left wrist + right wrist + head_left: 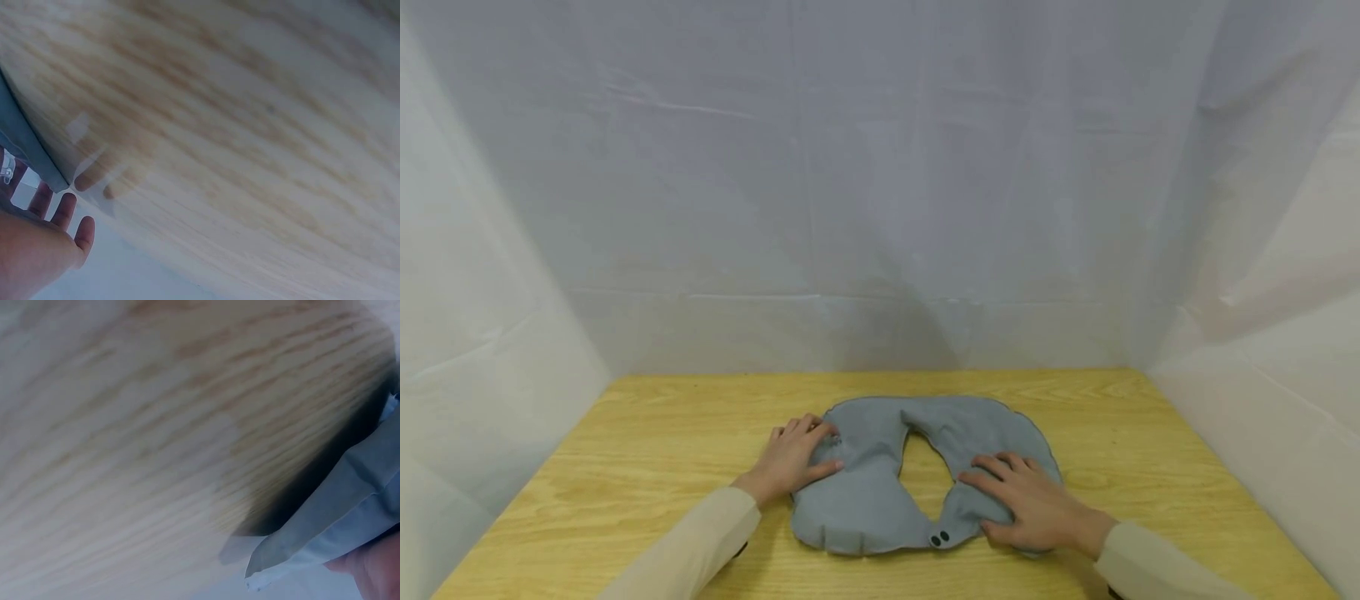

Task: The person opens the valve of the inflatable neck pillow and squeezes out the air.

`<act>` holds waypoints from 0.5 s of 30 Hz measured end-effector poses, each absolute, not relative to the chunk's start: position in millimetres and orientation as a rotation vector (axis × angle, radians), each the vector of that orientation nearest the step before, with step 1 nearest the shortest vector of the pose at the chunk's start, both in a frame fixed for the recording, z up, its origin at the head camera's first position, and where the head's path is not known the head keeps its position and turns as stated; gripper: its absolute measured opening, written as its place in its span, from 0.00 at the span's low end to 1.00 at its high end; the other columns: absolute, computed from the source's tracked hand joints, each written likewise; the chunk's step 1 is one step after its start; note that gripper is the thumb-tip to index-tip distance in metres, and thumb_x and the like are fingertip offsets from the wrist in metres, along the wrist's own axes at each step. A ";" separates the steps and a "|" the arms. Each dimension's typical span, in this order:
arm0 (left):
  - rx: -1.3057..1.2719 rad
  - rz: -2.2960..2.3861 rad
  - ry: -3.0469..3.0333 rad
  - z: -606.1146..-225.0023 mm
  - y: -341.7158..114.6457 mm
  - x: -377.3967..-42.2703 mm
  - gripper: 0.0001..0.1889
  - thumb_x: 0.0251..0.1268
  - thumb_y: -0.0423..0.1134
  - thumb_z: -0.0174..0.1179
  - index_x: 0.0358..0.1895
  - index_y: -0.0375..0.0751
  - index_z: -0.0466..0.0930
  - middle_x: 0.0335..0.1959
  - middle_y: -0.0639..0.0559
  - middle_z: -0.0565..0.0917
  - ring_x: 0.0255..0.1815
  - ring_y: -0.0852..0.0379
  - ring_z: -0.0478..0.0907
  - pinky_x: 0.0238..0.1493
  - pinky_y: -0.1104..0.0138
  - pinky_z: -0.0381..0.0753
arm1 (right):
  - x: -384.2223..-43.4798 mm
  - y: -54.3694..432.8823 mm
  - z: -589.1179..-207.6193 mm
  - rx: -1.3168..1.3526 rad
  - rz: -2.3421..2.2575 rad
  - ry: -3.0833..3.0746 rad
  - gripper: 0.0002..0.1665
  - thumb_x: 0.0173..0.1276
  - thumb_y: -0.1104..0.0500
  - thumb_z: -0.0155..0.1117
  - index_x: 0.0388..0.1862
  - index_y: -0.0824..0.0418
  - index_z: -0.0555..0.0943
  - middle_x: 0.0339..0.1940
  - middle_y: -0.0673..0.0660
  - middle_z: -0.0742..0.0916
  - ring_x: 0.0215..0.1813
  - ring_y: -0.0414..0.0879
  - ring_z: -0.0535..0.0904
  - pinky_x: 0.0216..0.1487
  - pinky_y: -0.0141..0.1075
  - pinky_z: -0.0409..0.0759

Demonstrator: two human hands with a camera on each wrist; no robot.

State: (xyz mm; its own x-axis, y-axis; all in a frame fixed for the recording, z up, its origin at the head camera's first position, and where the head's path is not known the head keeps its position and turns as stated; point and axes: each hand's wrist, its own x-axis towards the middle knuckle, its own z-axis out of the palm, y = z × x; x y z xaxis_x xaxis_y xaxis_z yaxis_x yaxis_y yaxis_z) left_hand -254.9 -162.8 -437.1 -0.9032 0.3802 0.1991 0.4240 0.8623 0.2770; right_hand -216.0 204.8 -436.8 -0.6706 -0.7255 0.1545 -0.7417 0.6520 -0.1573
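A grey-blue inflatable neck pillow (872, 508) lies flat on the wooden table, its two ends meeting at a tab with two dark snap buttons (939, 538) at the near side. Its left lobe is touched by my left hand (792, 461), fingers spread and thumb apart. In the left wrist view that hand (47, 244) is beside the pillow's edge (25, 140), near a small clear plastic piece (7, 169). Across the right lobe rests my right hand (1030, 504), its fingers loosely spread. The right wrist view shows the pillow (337, 506) hiding most of that hand.
The yellow wood-grained table (685, 433) extends around the pillow. A pale hanging sheet (865, 208) stands behind its far edge, with more white sheeting (1285, 367) along the right and left sides.
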 end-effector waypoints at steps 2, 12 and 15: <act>-0.627 -0.478 -2.902 -437.2 -162.9 -255.0 0.23 0.57 0.55 0.60 0.53 0.48 0.74 0.53 0.47 0.72 0.54 0.45 0.68 0.47 0.52 0.62 | -215.3 203.1 -436.4 1.231 0.313 -2.770 0.30 0.64 0.40 0.53 0.64 0.45 0.67 0.61 0.56 0.73 0.57 0.57 0.68 0.47 0.59 0.67; -0.627 -0.472 -2.911 -437.4 -162.5 -255.1 0.23 0.57 0.55 0.60 0.53 0.49 0.74 0.52 0.47 0.72 0.54 0.45 0.69 0.47 0.52 0.62 | -215.6 198.2 -440.1 1.166 0.261 -2.768 0.26 0.63 0.43 0.54 0.61 0.44 0.70 0.60 0.58 0.73 0.55 0.59 0.69 0.43 0.60 0.68; -0.623 -0.470 -2.916 -436.9 -162.1 -255.2 0.23 0.57 0.55 0.60 0.53 0.49 0.74 0.52 0.47 0.72 0.54 0.45 0.68 0.47 0.52 0.62 | -216.4 198.0 -442.1 1.158 0.282 -2.760 0.26 0.64 0.42 0.53 0.60 0.44 0.70 0.60 0.57 0.73 0.55 0.59 0.69 0.43 0.60 0.67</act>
